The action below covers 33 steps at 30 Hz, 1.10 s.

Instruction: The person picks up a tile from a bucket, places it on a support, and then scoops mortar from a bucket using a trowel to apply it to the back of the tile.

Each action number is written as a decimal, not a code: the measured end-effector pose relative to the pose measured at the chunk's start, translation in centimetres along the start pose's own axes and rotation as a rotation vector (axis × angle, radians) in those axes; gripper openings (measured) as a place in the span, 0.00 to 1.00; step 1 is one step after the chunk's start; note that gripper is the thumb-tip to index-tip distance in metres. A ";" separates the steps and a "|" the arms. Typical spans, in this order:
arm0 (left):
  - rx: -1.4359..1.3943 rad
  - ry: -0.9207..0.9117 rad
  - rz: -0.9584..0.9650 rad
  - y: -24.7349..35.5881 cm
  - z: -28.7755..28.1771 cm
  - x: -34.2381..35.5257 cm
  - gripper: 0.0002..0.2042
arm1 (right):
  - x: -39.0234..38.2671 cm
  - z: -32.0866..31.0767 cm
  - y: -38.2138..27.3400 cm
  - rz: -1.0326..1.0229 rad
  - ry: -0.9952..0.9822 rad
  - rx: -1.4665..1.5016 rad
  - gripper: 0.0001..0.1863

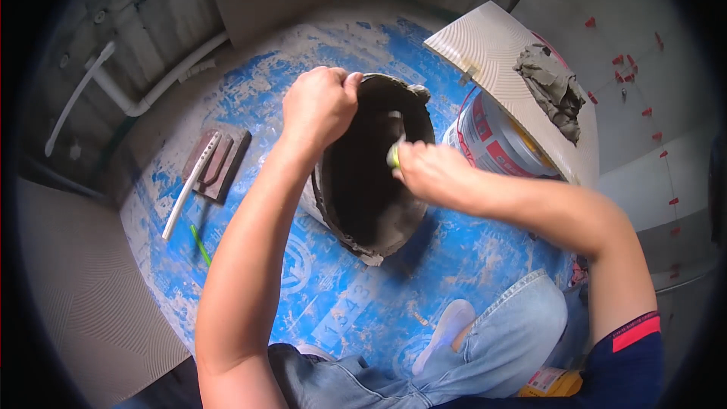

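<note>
A bucket (324, 216) caked with grey mortar tilts on the floor in front of me, its mouth facing me. My left hand (322, 106) is closed over the far left part of its rim. At the right side of the mouth, my right hand (433, 170) grips what looks like a small trowel by its green handle (393, 156). The trowel's blade reaches into the dark inside and is blurred. Mortar coats the inner wall; the bottom is too dark to make out.
To the right, a ridged tile (485, 49) bearing a mortar lump (551, 91) leans on a white-and-red bucket (492, 132). At left lie a notched trowel (219, 167), a white strip (179, 208) and a green stick (200, 245) on blue floor sheeting (333, 288). White pipes (163, 91) run along the wall.
</note>
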<state>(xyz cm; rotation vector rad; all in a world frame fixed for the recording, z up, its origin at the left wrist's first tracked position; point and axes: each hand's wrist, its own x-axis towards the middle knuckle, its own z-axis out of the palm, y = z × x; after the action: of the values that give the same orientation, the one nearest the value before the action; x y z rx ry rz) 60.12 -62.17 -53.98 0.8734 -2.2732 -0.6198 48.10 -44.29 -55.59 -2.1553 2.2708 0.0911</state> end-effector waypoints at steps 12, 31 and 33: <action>-0.189 -0.056 0.125 0.4 -0.7 -3.1 0.15 | 1.8 11.7 3.1 0.023 -0.857 0.289 0.20; -0.267 -0.002 -0.062 -2.3 -2.8 -9.4 0.18 | -1.4 11.8 -9.1 0.593 -0.987 2.834 0.20; -0.238 0.034 -0.118 -2.6 -2.7 -10.2 0.19 | -0.8 11.4 -9.0 0.545 -1.012 3.020 0.19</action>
<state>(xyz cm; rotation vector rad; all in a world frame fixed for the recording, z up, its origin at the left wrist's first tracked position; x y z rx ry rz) 69.12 -57.18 -57.48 0.8962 -2.0759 -0.8997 56.79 -43.35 -67.24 0.3488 0.2290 -0.9687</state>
